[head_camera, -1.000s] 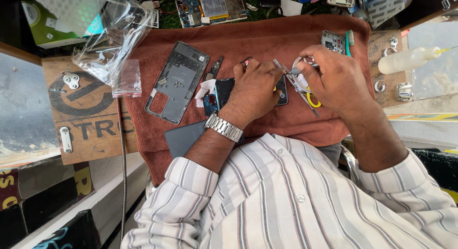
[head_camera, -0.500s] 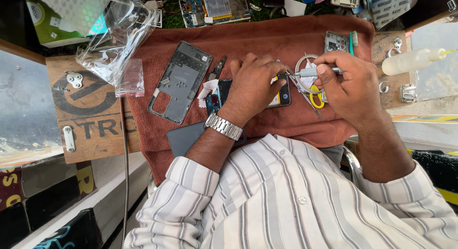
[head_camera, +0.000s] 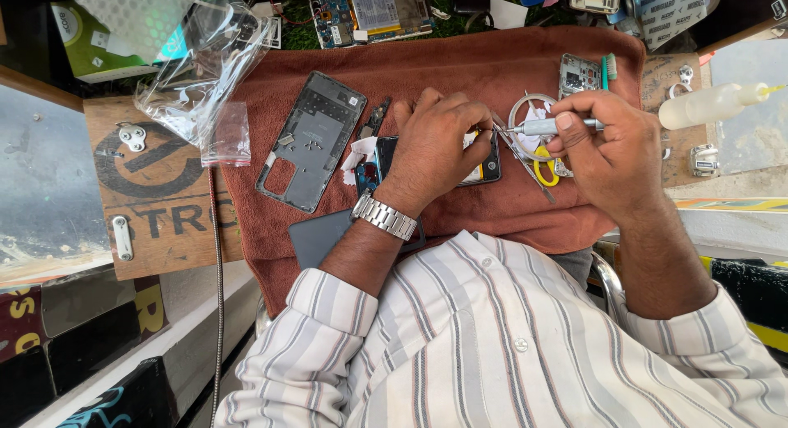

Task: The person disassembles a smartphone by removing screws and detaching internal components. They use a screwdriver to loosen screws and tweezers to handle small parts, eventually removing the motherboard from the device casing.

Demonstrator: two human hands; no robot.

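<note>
Keep your left hand [head_camera: 439, 145] pressing the opened phone [head_camera: 484, 161] flat on the towel [head_camera: 460, 67] while your right hand's [head_camera: 611, 149] fingers, closed around the screwdriver [head_camera: 546, 127], hold its tip steady.

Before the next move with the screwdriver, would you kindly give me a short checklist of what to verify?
1. Left hand holds down the opened phone on the brown towel: ok.
2. Right hand has a closed grip on the screwdriver: ok.
3. Screwdriver tip seated on a screw: cannot tell, the spot is too small to make out.
4. Small loose parts rest on the back frame, away from both hands: ok.
5. Tweezers lie right under the tip's path: not ok.
</note>
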